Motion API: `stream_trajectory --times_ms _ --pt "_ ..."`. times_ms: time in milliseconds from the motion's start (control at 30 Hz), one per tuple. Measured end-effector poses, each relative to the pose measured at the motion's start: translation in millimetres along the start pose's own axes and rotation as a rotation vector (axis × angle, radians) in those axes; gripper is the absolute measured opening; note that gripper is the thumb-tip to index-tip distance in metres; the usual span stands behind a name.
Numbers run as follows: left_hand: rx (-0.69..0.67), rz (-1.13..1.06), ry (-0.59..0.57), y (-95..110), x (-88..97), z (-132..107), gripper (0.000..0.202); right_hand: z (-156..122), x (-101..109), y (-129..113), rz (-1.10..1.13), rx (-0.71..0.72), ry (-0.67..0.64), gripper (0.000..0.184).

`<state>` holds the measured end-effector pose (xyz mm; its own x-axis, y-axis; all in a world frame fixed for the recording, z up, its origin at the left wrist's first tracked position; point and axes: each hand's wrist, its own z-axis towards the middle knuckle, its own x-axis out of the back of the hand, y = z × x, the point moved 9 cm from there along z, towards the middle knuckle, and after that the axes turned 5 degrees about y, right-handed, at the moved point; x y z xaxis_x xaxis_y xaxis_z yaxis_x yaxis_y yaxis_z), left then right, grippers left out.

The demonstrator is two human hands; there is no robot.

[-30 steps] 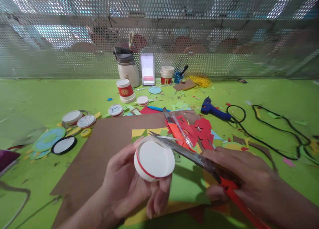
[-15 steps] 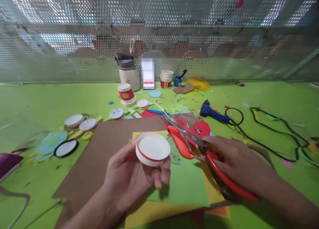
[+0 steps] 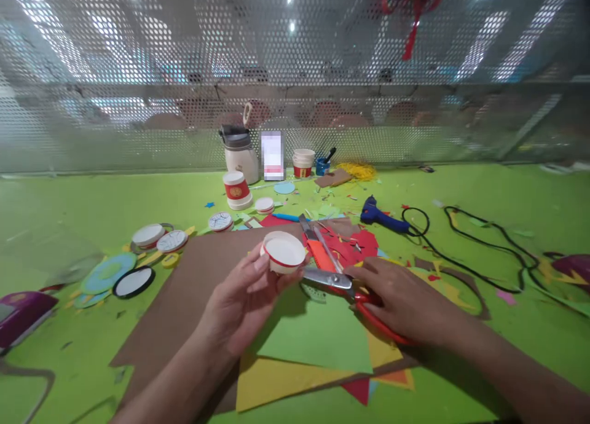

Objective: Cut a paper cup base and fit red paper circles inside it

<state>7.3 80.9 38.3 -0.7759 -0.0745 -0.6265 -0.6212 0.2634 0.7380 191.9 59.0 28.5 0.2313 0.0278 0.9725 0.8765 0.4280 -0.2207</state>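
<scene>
My left hand (image 3: 244,295) is closed around a shallow cut-down white paper cup (image 3: 284,252) with a red line round it, tilted so that its hollow inside faces me. In my right hand (image 3: 396,298) are scissors (image 3: 332,280) with red handles; the blades look together and point left, their tips close to the cup. Whether they touch it I cannot tell. Below lies green paper (image 3: 318,338) over yellow paper (image 3: 276,384). Just beyond the scissors rests an orange utility knife (image 3: 318,252) by red paper cut-outs (image 3: 364,244).
Brown cardboard (image 3: 184,313) lies under the papers. Several white discs, including one disc (image 3: 172,241), are at the left. A blue glue gun (image 3: 382,218) trails its black cord (image 3: 483,276) on the right. A jug (image 3: 242,160) and stacked cups (image 3: 303,163) stand before the perforated screen (image 3: 138,104).
My right hand has brought the scissors left to the cup, and their blades have come together. My left hand has tilted the cup. The camera view has tipped upward.
</scene>
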Motion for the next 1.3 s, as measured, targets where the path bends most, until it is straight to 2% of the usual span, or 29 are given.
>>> stream_trajectory --times_ms 100,267,367,467,633,733,833,900,1100,1200,1300 --pt "-0.090 0.091 -0.009 6.2 -2.4 0.0 0.034 -1.1 -0.4 -5.1 0.025 0.044 -0.001 0.031" --pt "-0.151 0.201 -0.051 4.8 -8.0 0.5 0.038 -3.8 4.5 -6.4 0.063 0.124 0.015 0.034" --pt "-0.244 0.322 -0.017 6.9 -7.4 -0.2 0.044 -3.7 16.8 -4.9 0.098 0.120 0.097 0.033" --pt "-0.334 0.422 0.023 8.5 -6.1 -1.5 0.049 -3.6 31.5 -9.7 0.292 0.108 0.192 0.030" --pt "-0.468 0.462 -0.027 6.9 -11.6 -2.4 0.047 1.5 33.4 -17.4 0.705 -0.021 0.149 0.022" --pt "-0.469 0.497 -0.072 0.9 -14.7 -1.2 0.047 8.2 34.0 -21.2 0.853 -0.043 0.139 0.024" --pt "-0.489 0.539 -0.096 -0.1 -15.8 -1.6 0.048 17.4 28.1 -33.2 0.966 0.003 0.038 0.032" --pt "-0.511 0.584 -0.119 0.4 -17.7 -2.8 0.051 23.1 22.7 -40.5 1.032 0.003 -0.014 0.031" --pt "-0.542 0.568 -0.156 2.2 -22.2 -7.7 0.049 33.3 20.3 -45.4 1.112 -0.006 0.117 0.019" --pt "-0.523 0.517 -0.175 2.0 -22.0 -9.0 0.054 35.7 20.6 -42.4 1.132 0.031 0.147 0.021" --pt "-0.443 0.426 -0.203 0.2 -20.2 -8.9 0.056 39.1 23.4 -37.2 1.132 0.077 0.166 0.022"
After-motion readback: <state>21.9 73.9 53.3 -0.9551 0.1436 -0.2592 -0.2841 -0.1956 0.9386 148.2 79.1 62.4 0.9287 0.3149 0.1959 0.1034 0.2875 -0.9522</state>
